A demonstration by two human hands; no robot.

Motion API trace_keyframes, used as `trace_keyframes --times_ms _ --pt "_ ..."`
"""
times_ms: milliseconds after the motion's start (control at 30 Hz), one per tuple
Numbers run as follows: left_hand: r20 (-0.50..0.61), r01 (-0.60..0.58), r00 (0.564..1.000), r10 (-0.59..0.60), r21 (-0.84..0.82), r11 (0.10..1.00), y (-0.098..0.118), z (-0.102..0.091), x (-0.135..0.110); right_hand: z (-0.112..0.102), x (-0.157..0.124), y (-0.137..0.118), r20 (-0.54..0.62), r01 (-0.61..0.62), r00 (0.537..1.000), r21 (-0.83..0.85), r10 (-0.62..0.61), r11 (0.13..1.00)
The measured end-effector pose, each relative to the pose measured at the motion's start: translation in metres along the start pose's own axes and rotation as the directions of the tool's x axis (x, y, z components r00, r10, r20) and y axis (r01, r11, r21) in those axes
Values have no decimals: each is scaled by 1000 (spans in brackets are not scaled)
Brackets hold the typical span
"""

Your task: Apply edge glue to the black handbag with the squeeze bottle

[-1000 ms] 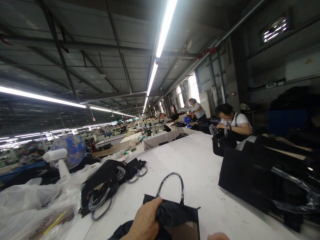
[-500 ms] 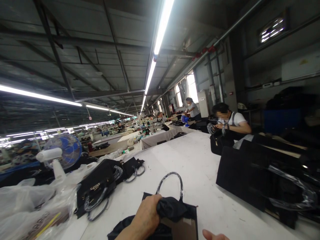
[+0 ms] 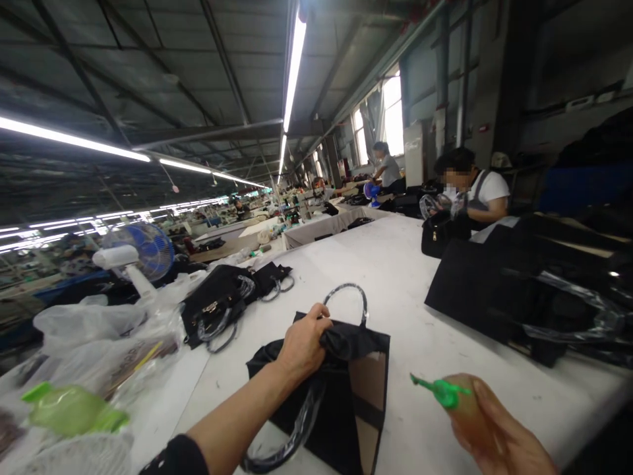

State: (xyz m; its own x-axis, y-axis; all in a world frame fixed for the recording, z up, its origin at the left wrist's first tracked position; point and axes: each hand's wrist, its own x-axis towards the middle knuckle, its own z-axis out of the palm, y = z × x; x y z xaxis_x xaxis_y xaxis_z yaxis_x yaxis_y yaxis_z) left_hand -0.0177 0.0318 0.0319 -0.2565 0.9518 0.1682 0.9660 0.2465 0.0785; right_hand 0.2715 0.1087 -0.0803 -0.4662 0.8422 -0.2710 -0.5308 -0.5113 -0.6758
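A black handbag [image 3: 333, 422] lies on the white table in front of me, its tan inner side showing at the right. My left hand [image 3: 304, 340] is closed on the bunched black fabric at the bag's top edge. One plastic-wrapped handle [image 3: 366, 300] arches up behind that hand, and the other handle [image 3: 306, 422] hangs down toward me. Right of the bag, apart from it, my right hand [image 3: 514, 429] is wrapped round a small amber squeeze bottle [image 3: 467, 402] with a green nozzle. The nozzle points left toward the bag.
Finished-looking black bags [image 3: 212, 297] lie at the left, near clear plastic bags [image 3: 93, 323], a green bottle [image 3: 74, 409] and a fan [image 3: 148, 251]. More black bags [image 3: 469, 284] are piled at the right. A co-worker [image 3: 489, 191] sits behind them handling a bag.
My right hand has risen into view at the lower right, now showing the squeeze bottle. My view has tilted down, so more of the bag appears. My left hand keeps its hold.
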Motion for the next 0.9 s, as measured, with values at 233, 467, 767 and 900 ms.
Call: trace_keyframes --times_ms 233,467,767,900 --pt "64 -48 997 49 -27 998 -7 -7 7 -19 -6 -14 -139 -194 970 59 200 979" --pt "200 -122 970 142 -107 987 -20 -49 13 -23 -9 -20 -233 -245 936 102 263 964" --pt "699 43 665 262 -386 922 -3 -37 34 -18 -20 -25 -293 -197 942 -83 165 977" --pt "734 14 640 229 -309 951 10 16 39 -29 -21 -23 -214 -86 976 -243 33 966"
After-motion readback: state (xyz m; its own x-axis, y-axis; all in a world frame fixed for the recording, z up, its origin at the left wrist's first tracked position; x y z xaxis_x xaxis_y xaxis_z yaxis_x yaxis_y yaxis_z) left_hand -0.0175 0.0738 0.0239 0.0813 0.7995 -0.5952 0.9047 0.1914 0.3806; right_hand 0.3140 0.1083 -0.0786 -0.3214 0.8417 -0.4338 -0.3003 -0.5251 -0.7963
